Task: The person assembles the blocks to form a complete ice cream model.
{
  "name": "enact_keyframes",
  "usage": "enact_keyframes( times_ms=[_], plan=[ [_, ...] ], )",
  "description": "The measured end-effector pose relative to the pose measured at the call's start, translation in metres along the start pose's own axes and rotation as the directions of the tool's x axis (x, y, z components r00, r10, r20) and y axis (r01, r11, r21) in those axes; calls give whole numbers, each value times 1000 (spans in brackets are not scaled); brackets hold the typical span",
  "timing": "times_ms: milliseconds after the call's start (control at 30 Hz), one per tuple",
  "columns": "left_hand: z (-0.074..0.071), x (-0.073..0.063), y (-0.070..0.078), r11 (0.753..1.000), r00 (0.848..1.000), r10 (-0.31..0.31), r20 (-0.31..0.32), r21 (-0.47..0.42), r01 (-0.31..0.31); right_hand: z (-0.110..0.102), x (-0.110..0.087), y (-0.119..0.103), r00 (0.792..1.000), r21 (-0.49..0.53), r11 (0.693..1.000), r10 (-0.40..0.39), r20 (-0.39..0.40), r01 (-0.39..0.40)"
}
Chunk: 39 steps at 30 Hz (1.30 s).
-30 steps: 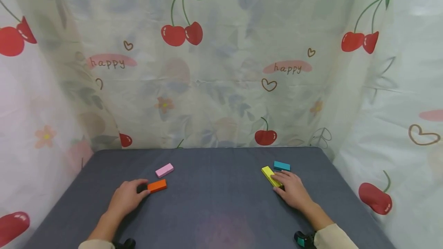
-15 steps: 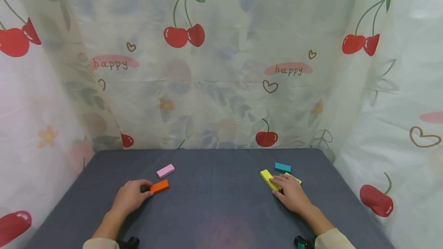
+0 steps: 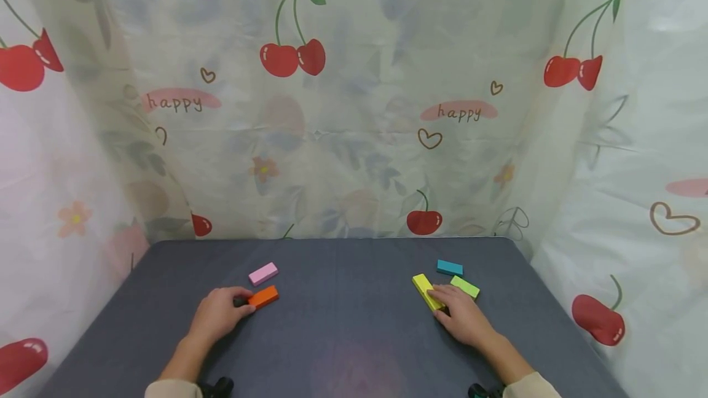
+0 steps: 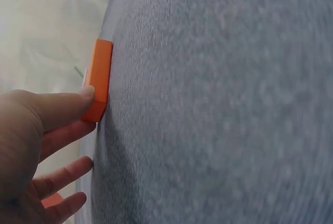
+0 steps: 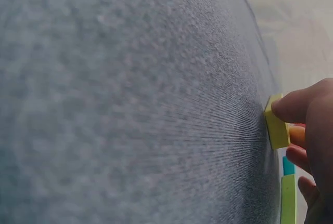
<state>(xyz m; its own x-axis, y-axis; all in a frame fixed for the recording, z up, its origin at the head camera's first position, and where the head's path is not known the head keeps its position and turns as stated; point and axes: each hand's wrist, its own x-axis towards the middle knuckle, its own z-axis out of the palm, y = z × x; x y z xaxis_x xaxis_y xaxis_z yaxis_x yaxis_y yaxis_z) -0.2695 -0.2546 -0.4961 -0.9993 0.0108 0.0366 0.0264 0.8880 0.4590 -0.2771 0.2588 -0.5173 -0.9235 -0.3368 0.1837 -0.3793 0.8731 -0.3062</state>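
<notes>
My left hand pinches the near end of an orange block on the dark tabletop. In the left wrist view the thumb lies on the orange block's side, with a finger behind it and the other fingers spread below. A pink block lies just beyond the orange one. On the other side, my right hand holds a yellow block between thumb and fingers, covering its near end. The right wrist view shows the thumb against the yellow block.
Past the right hand's fingers lies a light green block, with a teal block behind it. A dark grey cloth covers the table. Cherry-printed curtains hang along its back and sides.
The orange block has slid to the right with my left hand. My right hand has drawn the yellow block slightly left and nearer, uncovering the light green block.
</notes>
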Motion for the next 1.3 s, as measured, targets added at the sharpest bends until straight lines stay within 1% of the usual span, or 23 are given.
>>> enact_keyframes(
  times_ms=[167,300,433,567,733,900,1133,1300],
  plan=[
    [4,2,4,1000,1000,11,-22,3,-11,0,-4,-3,1000,17,1000,-15,-14,15],
    [7,3,9,1000,1000,14,-27,-9,-15,0,-6,-5,999,28,999,-34,-32,35],
    [11,3,14,1000,999,11,-36,-16,-11,1,-8,-9,999,39,999,-28,-34,30],
    [15,3,20,1000,999,-2,-47,-27,0,1,-9,-15,999,28,999,-23,-38,24],
    [19,5,28,1000,999,3,-48,-27,-4,2,-10,-23,999,25,1000,-18,-40,19],
    [22,4,31,999,998,2,-62,-33,-5,5,-12,-28,999,54,998,-20,-35,22],
    [28,4,37,999,995,36,-93,-21,-39,7,-14,-33,999,116,993,-30,-30,33],
    [33,6,43,999,995,30,-98,-21,-32,7,-15,-40,1000,135,990,-28,-11,30]
  ],
)
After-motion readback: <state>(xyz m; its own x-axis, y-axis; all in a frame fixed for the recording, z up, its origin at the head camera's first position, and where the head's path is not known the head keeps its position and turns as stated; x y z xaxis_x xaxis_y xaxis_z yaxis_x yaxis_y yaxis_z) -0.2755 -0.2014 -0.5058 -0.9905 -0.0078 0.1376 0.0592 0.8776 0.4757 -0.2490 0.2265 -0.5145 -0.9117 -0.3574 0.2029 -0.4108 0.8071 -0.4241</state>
